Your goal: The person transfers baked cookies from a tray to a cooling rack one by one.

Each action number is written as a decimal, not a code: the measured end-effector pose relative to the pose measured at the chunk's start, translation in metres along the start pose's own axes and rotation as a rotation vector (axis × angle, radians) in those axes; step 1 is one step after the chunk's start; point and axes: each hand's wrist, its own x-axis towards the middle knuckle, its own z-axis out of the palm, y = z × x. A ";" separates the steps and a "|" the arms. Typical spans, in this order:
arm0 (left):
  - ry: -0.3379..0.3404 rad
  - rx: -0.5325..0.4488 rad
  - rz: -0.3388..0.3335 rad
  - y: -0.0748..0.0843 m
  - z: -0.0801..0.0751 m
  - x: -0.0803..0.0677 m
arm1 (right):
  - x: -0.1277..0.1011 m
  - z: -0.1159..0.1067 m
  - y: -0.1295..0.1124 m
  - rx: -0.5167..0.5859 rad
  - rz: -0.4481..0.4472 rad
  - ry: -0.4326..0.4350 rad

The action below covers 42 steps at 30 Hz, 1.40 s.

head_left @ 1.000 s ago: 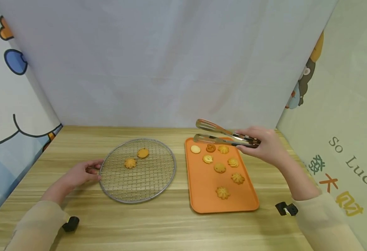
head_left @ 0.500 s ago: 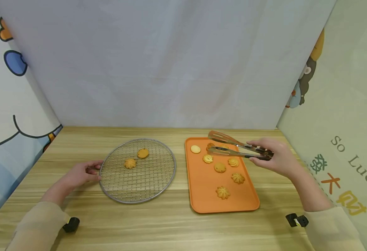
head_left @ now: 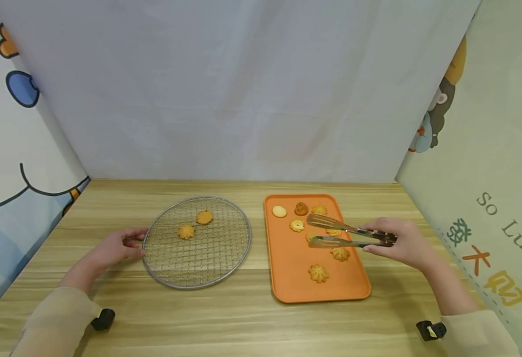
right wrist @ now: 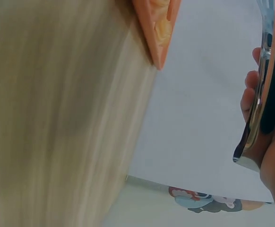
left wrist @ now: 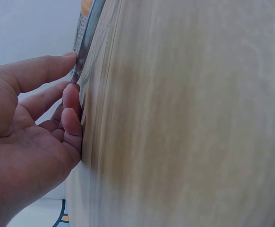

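Observation:
A round wire rack (head_left: 198, 260) lies left of centre on the wooden table, with two cookies (head_left: 204, 217) on it. My left hand (head_left: 133, 243) pinches its left rim (left wrist: 83, 52), thumb on top and fingers curled against the table beside it. An orange tray (head_left: 292, 270) to the right carries several cookies (head_left: 318, 273). My right hand (head_left: 378, 241) grips metal tongs (head_left: 345, 236). Their two blades stand apart over the tray's middle, around a cookie (head_left: 311, 237) that they partly hide. In the right wrist view the tongs' handle (right wrist: 265, 94) and a tray corner (right wrist: 156, 33) show.
The wooden table (head_left: 225, 317) is boxed in by a white backdrop (head_left: 243, 99) and printed side panels close on the left and right. Small black wrist devices (head_left: 102, 319) sit near each sleeve at the front edge.
My right hand has brought the tongs from the tray's far edge towards me and lower, over the tray's middle. My left hand and the rack have not moved.

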 end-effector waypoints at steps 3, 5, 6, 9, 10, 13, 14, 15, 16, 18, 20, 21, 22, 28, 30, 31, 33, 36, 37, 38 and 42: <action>0.004 -0.003 0.003 0.000 0.000 -0.001 | -0.011 0.005 0.005 0.016 0.001 -0.012; 0.007 -0.005 0.001 0.000 0.001 -0.001 | -0.017 0.008 0.006 0.028 0.004 -0.032; 0.008 -0.006 -0.001 0.000 0.001 -0.001 | -0.020 0.009 0.007 0.030 0.007 -0.044; 0.008 -0.009 -0.004 -0.001 0.001 -0.001 | -0.026 0.011 0.007 0.048 0.017 -0.082; 0.008 -0.010 -0.005 -0.001 0.001 -0.001 | -0.027 0.012 0.007 0.048 0.020 -0.094; 0.010 -0.014 -0.005 0.000 0.001 -0.001 | -0.032 0.013 0.009 0.034 0.032 -0.116; 0.010 -0.014 -0.006 0.000 0.001 -0.001 | -0.034 0.013 0.009 0.026 0.040 -0.124; 0.010 -0.014 -0.006 0.000 0.001 -0.001 | -0.035 0.014 0.010 0.018 0.044 -0.131; 0.011 -0.013 -0.006 0.000 0.001 -0.001 | -0.036 0.014 0.010 0.007 0.048 -0.135; 0.011 -0.011 -0.005 0.001 0.001 -0.001 | -0.037 0.014 0.011 -0.011 0.056 -0.144; 0.009 -0.008 0.000 0.001 0.001 -0.001 | -0.038 0.015 0.013 -0.025 0.058 -0.154; 0.009 -0.008 0.001 0.002 0.001 -0.001 | -0.038 0.015 0.014 -0.031 0.059 -0.159; 0.009 -0.009 0.001 0.002 0.001 -0.001 | -0.039 0.016 0.015 -0.040 0.057 -0.164; 0.011 -0.014 0.003 0.001 0.001 0.000 | -0.042 0.021 0.020 -0.107 0.034 -0.186; 0.011 -0.014 0.005 0.001 0.001 0.000 | -0.042 0.022 0.021 -0.118 0.032 -0.189; 0.011 -0.014 0.004 0.001 0.001 0.000 | -0.042 0.022 0.022 -0.120 0.032 -0.193; 0.012 -0.015 -0.001 0.001 0.002 0.000 | -0.042 0.023 0.022 -0.122 0.032 -0.199; 0.012 -0.014 -0.008 0.001 0.002 0.000 | -0.041 0.023 0.022 -0.125 0.036 -0.209; 0.013 -0.013 -0.009 0.001 0.002 0.000 | -0.041 0.023 0.022 -0.126 0.037 -0.212; 0.014 -0.014 -0.011 0.001 0.002 0.000 | -0.040 0.022 0.022 -0.127 0.039 -0.213; 0.011 -0.016 -0.009 0.001 0.002 0.000 | -0.040 0.023 0.022 -0.121 0.051 -0.221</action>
